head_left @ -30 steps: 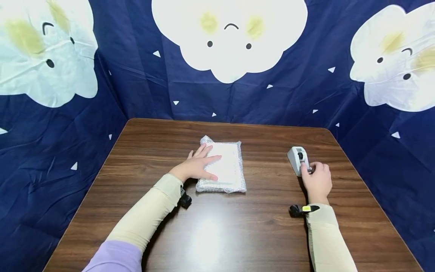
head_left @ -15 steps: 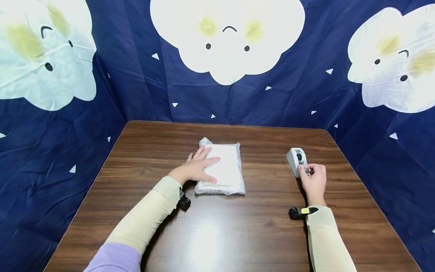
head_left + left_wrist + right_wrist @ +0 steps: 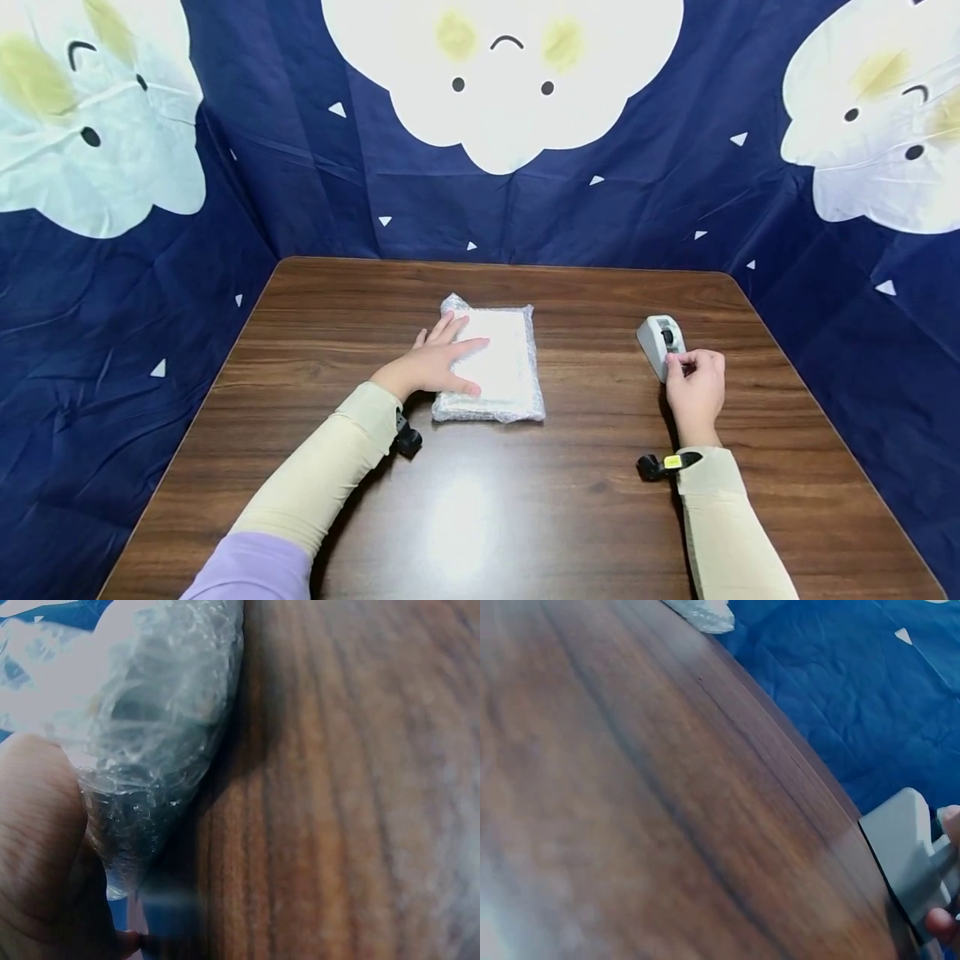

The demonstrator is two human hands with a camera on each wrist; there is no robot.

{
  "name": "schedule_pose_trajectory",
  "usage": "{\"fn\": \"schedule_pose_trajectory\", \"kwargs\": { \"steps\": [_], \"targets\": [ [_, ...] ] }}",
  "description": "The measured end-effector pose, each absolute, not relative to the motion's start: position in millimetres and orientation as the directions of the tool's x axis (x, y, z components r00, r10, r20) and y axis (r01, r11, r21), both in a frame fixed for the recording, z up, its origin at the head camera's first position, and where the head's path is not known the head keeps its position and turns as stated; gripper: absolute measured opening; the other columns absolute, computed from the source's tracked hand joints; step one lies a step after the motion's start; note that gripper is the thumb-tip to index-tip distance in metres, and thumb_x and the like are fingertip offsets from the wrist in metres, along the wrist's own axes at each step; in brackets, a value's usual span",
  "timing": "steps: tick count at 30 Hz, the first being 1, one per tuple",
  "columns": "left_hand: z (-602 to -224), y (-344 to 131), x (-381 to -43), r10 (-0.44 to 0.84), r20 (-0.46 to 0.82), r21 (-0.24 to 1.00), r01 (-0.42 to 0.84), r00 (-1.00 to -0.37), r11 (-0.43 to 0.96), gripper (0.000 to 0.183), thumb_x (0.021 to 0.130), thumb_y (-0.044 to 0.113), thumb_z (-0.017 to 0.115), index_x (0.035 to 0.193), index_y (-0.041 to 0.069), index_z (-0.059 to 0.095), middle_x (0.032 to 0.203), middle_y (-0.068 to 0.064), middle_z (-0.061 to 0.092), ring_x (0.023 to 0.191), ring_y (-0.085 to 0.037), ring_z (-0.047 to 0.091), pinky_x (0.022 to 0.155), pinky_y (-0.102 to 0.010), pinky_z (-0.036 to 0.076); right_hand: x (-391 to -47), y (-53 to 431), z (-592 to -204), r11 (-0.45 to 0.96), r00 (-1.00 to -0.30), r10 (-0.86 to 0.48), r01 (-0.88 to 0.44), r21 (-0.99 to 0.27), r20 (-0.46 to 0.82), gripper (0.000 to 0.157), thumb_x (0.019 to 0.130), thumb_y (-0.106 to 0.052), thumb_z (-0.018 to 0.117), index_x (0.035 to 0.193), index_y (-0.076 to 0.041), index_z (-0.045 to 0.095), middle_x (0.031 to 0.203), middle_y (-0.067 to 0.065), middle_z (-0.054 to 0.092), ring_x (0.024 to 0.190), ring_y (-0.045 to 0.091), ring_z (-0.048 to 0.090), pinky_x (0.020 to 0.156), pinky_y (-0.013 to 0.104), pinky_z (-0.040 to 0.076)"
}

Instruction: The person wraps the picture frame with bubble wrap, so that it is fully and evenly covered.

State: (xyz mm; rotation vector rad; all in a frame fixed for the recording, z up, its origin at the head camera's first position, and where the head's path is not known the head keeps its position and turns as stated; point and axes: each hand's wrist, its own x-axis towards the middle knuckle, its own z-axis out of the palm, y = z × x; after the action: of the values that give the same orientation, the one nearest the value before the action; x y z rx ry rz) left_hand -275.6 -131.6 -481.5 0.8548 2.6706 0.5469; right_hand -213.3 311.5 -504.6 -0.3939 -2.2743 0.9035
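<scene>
A flat white item in bubble wrap, a package (image 3: 498, 362), lies mid-table. My left hand (image 3: 426, 367) rests on its left side with fingers spread. In the left wrist view, crinkled bubble wrap (image 3: 169, 712) rises beside the thumb. To the right stands a pale grey tape dispenser (image 3: 652, 348) with a dark hub. Thumb and index finger of my right hand (image 3: 697, 396) come together at its front end, pinching the tape there; the tape itself is mostly hidden by the fingers. The right wrist view shows the dispenser's side (image 3: 900, 844) with fingertips at the right edge.
The brown wood-grain table (image 3: 585, 483) carries both things. Dark blue cloth (image 3: 300, 192) with white clouds encloses the table at the back and sides. A camera is strapped to each wrist.
My right thumb and index finger have closed together at the dispenser's front end. The left hand and the package have stayed in place; the head view has shifted slightly.
</scene>
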Motion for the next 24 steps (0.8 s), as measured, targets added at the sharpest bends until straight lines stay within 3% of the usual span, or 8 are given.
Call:
{"fn": "schedule_pose_trajectory", "kwargs": {
  "steps": [7,10,15,19,22,24],
  "targets": [
    [-485.8,-129.9,-275.1,0.613,-0.149,0.449,0.499,-0.776,0.741,0.097,0.076,0.081,0.065,0.158,0.042,0.030,0.170,-0.003,-0.009,0.152,-0.024,-0.026,0.116,-0.071,-0.003,-205.2,302.5,-499.0,0.545,-0.688,0.656,0.150,-0.825,0.309,0.028,0.097,-0.016,0.062,0.087,0.010,0.066,0.111,0.024,0.056,0.107,0.041,0.053,0.089,0.047,0.038],
    [-486.5,-129.6,-275.9,0.615,-0.149,0.449,0.501,-0.775,0.740,0.097,0.076,0.081,0.064,0.159,0.043,0.030,0.170,-0.003,-0.009,0.152,-0.023,-0.026,0.116,-0.071,-0.004,-201.7,298.0,-495.0,0.426,-0.657,0.715,0.139,-0.894,0.239,0.025,0.096,-0.011,0.060,0.078,0.008,0.062,0.112,0.020,0.059,0.108,0.033,0.054,0.095,0.040,0.039],
    [-484.2,-131.1,-277.5,0.602,-0.153,0.456,0.485,-0.784,0.747,0.096,0.077,0.079,0.065,0.158,0.043,0.030,0.170,-0.001,-0.010,0.151,-0.021,-0.028,0.116,-0.070,-0.004,-192.8,291.8,-487.4,0.019,-0.677,0.734,-0.051,-0.999,0.049,0.028,0.096,0.001,0.058,0.068,-0.001,0.054,0.109,0.009,0.058,0.099,0.011,0.056,0.088,0.017,0.047],
    [-483.3,-132.6,-278.4,0.589,-0.154,0.447,0.476,-0.793,0.757,0.095,0.078,0.079,0.065,0.158,0.043,0.029,0.170,0.000,-0.010,0.150,-0.020,-0.029,0.117,-0.069,-0.005,-185.6,291.8,-484.2,-0.281,-0.724,0.686,-0.170,-0.945,-0.074,0.028,0.096,0.007,0.057,0.070,-0.003,0.053,0.110,0.009,0.058,0.099,0.013,0.063,0.081,0.017,0.056],
    [-484.5,-132.3,-278.5,0.592,-0.161,0.449,0.476,-0.790,0.757,0.095,0.078,0.080,0.064,0.159,0.043,0.028,0.170,0.000,-0.011,0.150,-0.020,-0.030,0.117,-0.069,-0.005,-180.8,295.5,-485.9,-0.286,-0.737,0.670,-0.146,-0.947,-0.089,0.026,0.096,0.008,0.056,0.071,-0.002,0.053,0.105,0.007,0.062,0.095,0.011,0.065,0.077,0.018,0.056],
    [-485.2,-131.5,-278.4,0.596,-0.162,0.454,0.477,-0.787,0.753,0.096,0.078,0.080,0.063,0.159,0.043,0.028,0.170,0.000,-0.011,0.150,-0.020,-0.029,0.117,-0.069,-0.005,-177.5,299.5,-488.2,-0.188,-0.740,0.668,-0.067,-0.980,-0.078,0.022,0.096,0.006,0.056,0.075,-0.001,0.055,0.094,0.001,0.065,0.080,0.007,0.067,0.069,0.017,0.056]
  ]
}}
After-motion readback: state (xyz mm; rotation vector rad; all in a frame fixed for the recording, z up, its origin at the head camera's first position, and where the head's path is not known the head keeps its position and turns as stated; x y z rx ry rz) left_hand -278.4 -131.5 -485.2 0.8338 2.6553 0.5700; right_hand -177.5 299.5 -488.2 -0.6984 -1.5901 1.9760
